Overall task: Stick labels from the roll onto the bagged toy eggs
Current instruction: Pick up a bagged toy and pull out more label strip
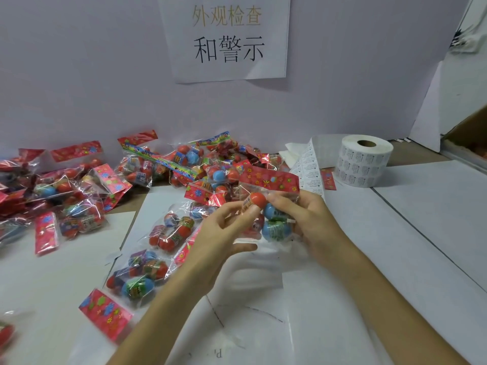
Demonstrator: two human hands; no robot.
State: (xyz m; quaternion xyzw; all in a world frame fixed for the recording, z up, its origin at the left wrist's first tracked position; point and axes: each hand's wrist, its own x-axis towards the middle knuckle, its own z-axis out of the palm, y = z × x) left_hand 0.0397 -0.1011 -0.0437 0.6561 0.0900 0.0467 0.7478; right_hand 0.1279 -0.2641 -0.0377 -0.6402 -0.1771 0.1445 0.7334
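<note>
Head view: both hands meet at frame centre over the white desk (395, 233). Left hand (224, 233) and right hand (308, 219) both have their grip clamped on one clear bag of toy eggs (266, 206), held up off the desk; its red flowered header card (268, 180) is on top, an orange-red egg (257, 199) sits between the thumbs, and blue eggs show below it. Label roll (365, 160) stands on end at right of centre, well apart from the hands, with a loose label strip (309, 167) trailing left of it toward the held bag. More bagged eggs lie in a pile (184, 164) across the left and middle of the frame, some (147, 262) just left of the left hand. A paper sign (226, 38) with printed characters hangs on the wall at top centre.
</note>
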